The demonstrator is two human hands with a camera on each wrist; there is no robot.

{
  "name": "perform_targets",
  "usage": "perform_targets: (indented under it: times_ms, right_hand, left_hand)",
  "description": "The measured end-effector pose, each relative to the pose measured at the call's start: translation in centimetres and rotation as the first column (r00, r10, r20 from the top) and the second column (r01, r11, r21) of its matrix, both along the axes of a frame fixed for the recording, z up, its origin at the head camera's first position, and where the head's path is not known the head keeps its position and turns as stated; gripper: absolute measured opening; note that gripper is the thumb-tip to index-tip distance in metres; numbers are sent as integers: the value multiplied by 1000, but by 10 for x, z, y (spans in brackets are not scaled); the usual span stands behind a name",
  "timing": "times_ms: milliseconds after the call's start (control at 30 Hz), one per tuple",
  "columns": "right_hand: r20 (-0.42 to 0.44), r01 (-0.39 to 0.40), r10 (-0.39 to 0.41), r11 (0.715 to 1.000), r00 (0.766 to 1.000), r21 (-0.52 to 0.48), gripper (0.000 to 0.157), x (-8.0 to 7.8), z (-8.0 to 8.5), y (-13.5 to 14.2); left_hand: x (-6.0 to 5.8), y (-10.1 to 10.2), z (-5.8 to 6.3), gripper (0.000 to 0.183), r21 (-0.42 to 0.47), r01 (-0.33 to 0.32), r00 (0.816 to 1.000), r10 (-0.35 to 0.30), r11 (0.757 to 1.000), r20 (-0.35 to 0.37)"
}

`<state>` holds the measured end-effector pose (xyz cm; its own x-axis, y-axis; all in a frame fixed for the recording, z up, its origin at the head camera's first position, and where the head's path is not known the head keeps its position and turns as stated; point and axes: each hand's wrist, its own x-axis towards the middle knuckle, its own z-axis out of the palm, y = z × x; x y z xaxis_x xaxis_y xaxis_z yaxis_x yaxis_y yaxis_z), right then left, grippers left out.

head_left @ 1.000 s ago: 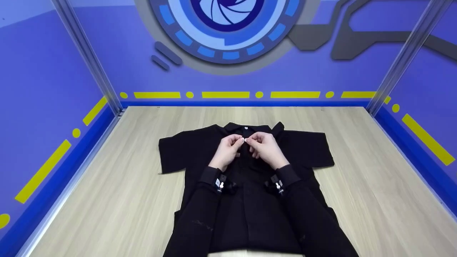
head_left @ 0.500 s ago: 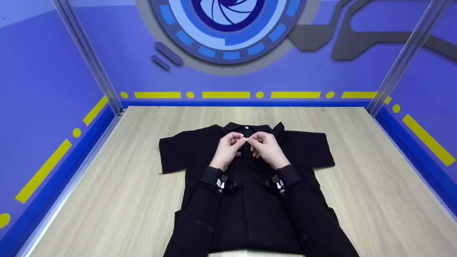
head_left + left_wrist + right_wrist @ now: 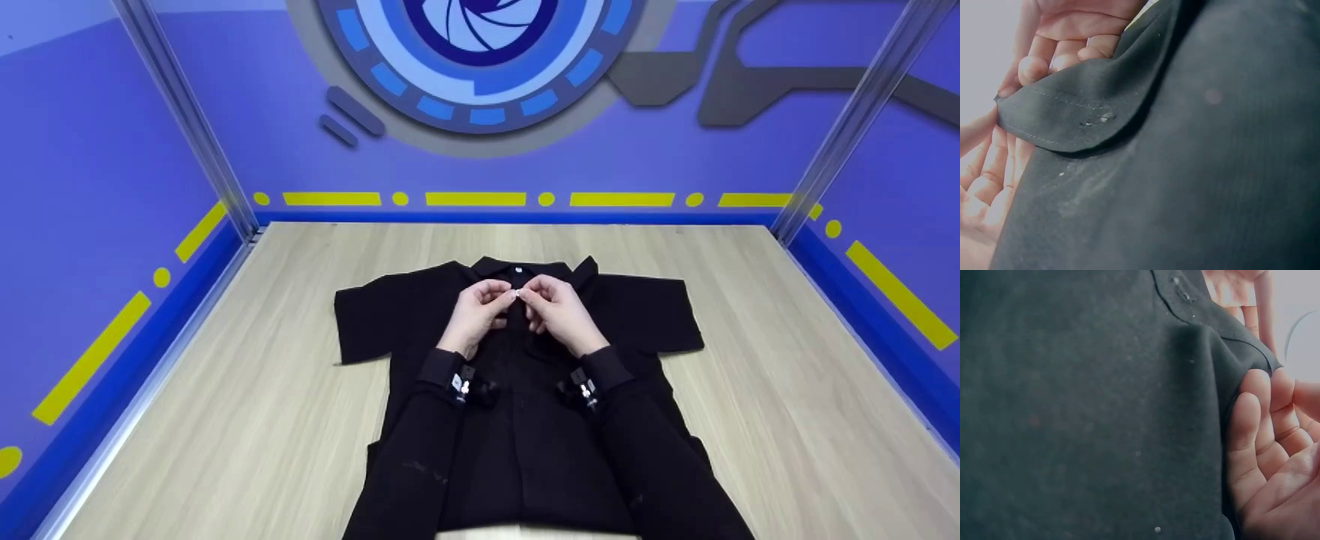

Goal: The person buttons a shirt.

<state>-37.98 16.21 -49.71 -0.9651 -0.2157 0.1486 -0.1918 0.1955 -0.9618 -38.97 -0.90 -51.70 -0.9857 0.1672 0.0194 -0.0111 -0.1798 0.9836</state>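
A black short-sleeved collared shirt [image 3: 510,442] lies spread out on the table, its collar at the far side. Just below the collar, my left hand [image 3: 474,311] pinches the front placket between thumb and fingers. Close beside it, my right hand [image 3: 559,311] pinches the same stretch of cloth, the fingertips of both hands nearly meeting. The left wrist view shows the lifted placket [image 3: 1044,115] with a buttonhole [image 3: 1098,120]. A pale speck between the fingertips in the head view is too small to identify. A white button [image 3: 518,269] shows at the collar.
The wooden table [image 3: 780,390] extends on both sides of the shirt. Blue panels with yellow dashes [image 3: 475,199] enclose its back and sides, with metal posts [image 3: 187,112] at the rear corners. The left sleeve [image 3: 367,319] of the shirt lies flat.
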Motion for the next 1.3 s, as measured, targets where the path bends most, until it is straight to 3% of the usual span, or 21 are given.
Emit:
perform_targets:
  times_ms: [300,533,700,833,1000,1167,1300]
  right_hand:
    - [18,-32,31,999,999,29,27,-2,3,1]
    - [-41,61,-58,995,997,82,23,-1,2,0]
    - [-89,164,-151,973,985,166,28,3,7,-1]
    - [-129,215,-184,931,974,294,34,8,17,-6]
    - [-147,188,-131,848,980,496,31,21,26,-13]
    - [-123,131,-67,758,990,639,26,35,22,-18]
    - [-83,83,-33,688,996,721,32,45,15,-20]
  left_hand:
    - [0,-1,3,24,69,59,998,-60,996,12]
    - [0,-3,3,27,66,73,997,-73,995,8]
    - [-1,-3,3,24,35,65,998,-66,997,22]
    - [-1,-1,1,23,0,28,999,-28,1000,29]
    - [0,-1,-2,26,-14,-11,999,12,1000,47]
    - [0,-1,-3,30,-22,21,998,-20,1000,54]
    - [0,-1,-2,37,-50,48,998,-46,998,48]
